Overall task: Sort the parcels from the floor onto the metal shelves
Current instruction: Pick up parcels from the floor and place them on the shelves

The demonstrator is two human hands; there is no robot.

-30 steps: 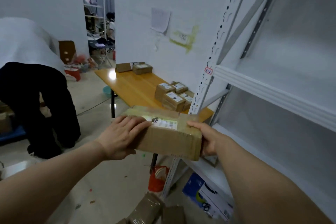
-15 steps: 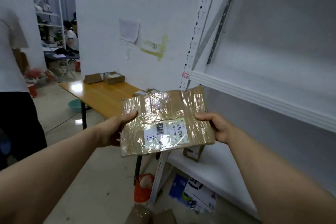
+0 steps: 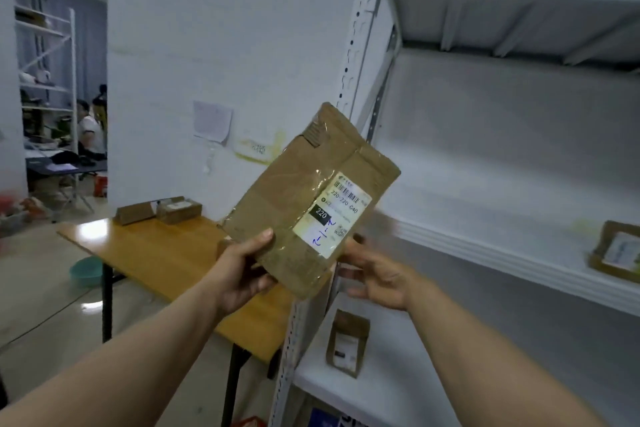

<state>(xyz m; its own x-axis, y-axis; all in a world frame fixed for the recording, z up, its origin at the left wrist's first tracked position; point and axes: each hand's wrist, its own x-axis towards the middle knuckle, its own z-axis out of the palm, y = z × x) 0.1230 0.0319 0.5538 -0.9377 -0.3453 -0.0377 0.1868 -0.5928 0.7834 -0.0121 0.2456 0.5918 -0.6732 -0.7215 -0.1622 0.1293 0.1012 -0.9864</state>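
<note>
Parcel (image 3: 311, 198) pinched at one corner by my left hand (image 3: 242, 274); right hand (image 3: 377, 276) spread loose: it may slip.

Two bare forearms show: the left arm (image 3: 121, 367) fills the lower left of the frame, the right arm (image 3: 485, 350) the lower right. Each is uncovered from the wrist to the frame's edge, so any clothing lies out of view. The left hand (image 3: 242, 274) is bare, its thumb tipped with a short, plain nail. The right hand (image 3: 377, 276) is bare as well and slightly blurred, so its nails cannot be made out.
</note>
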